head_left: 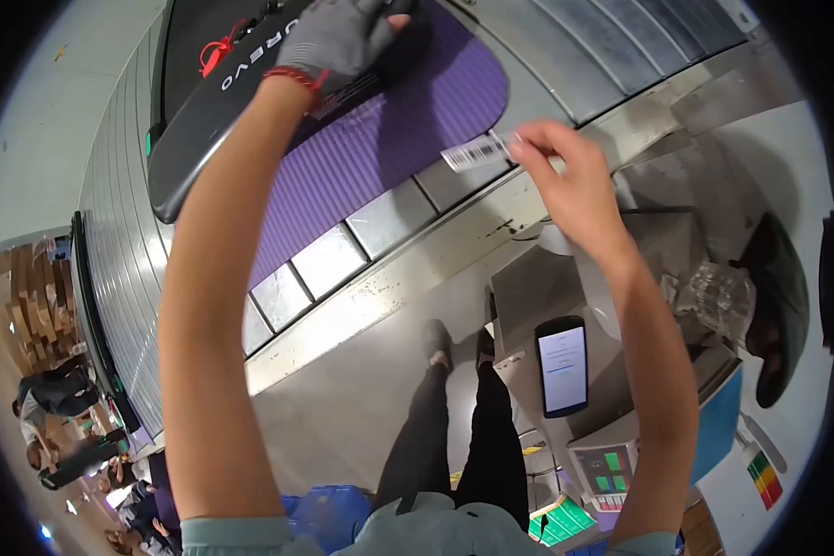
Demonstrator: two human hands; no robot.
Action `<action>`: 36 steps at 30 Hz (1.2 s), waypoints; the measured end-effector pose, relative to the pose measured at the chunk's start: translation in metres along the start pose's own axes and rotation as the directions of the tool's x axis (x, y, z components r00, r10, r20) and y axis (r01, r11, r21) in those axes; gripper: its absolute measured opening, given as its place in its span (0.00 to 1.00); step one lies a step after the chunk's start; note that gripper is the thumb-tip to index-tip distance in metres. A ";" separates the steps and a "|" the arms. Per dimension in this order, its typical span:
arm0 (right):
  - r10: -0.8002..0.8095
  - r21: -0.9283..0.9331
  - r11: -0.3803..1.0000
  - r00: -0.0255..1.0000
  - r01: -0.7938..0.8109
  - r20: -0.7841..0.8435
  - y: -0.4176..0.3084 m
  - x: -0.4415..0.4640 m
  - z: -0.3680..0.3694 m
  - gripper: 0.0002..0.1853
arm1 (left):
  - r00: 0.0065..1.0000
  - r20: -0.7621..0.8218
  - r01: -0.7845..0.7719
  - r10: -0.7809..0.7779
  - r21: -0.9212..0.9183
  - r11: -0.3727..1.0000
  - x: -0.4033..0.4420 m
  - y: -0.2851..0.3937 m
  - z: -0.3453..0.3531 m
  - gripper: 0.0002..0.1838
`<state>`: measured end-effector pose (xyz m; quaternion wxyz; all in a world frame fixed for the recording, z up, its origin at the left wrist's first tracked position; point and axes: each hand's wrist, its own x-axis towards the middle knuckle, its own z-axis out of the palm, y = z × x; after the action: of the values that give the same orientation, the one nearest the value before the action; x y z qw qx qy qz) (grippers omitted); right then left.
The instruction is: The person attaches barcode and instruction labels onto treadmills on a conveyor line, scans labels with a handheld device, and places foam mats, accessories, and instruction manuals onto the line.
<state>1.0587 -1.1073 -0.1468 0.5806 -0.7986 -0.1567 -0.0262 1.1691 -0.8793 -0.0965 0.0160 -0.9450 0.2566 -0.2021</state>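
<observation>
My left hand (pixel 335 39), in a grey glove with a red cord at the wrist, lies on the end of a black treadmill (pixel 204 120) with white lettering. Its thumb is spread from the fingers, and the top edge of the view cuts off part of it. The treadmill rests on a ribbed purple mat (pixel 343 176). Bare and pinched, my right hand (pixel 570 181) holds a white barcode label (pixel 477 153) by one end, above the mat's near edge. The label touches neither the mat nor the treadmill as far as I can tell.
A roller conveyor (pixel 320 264) runs beneath the mat. A phone (pixel 562 366) with a lit screen lies on a grey stand at right, near crumpled clear plastic (pixel 718 301). A blue bin (pixel 329 514) stands by my legs. Other people (pixel 60 398) are at far left.
</observation>
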 end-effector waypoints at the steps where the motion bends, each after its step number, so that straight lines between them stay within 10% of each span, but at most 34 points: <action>1: -0.008 0.037 0.999 1.000 0.007 0.027 0.007 0.014 0.014 0.06 | 1.000 0.019 0.021 -0.020 -0.028 0.999 -0.014 -0.007 -0.006 0.25; 13: -0.252 0.322 0.912 0.966 0.256 -0.055 0.024 0.098 0.128 0.06 | 0.936 -0.013 0.339 -0.351 -0.228 0.913 -0.101 -0.046 -0.017 0.25; 18: -0.279 0.135 0.946 0.953 0.293 -0.114 0.028 0.097 0.137 0.05 | 0.918 -0.031 0.368 -0.396 -0.306 0.878 -0.107 -0.046 -0.017 0.26; 27: -0.275 0.070 0.952 0.933 0.298 -0.231 0.032 0.099 0.148 0.06 | 0.922 -0.043 0.344 -0.384 -0.363 0.866 -0.108 -0.049 -0.007 0.27; 36: -0.225 0.088 0.963 0.940 0.254 -0.256 0.028 0.099 0.148 0.06 | 0.989 -0.123 0.071 -0.076 -0.047 0.996 -0.125 -0.040 -0.009 0.27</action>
<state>1.1394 -0.9545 -0.1982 0.6347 -0.7280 -0.1818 -0.1850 1.0865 -0.7829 -0.1293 -0.0275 -0.9394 0.2262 -0.2560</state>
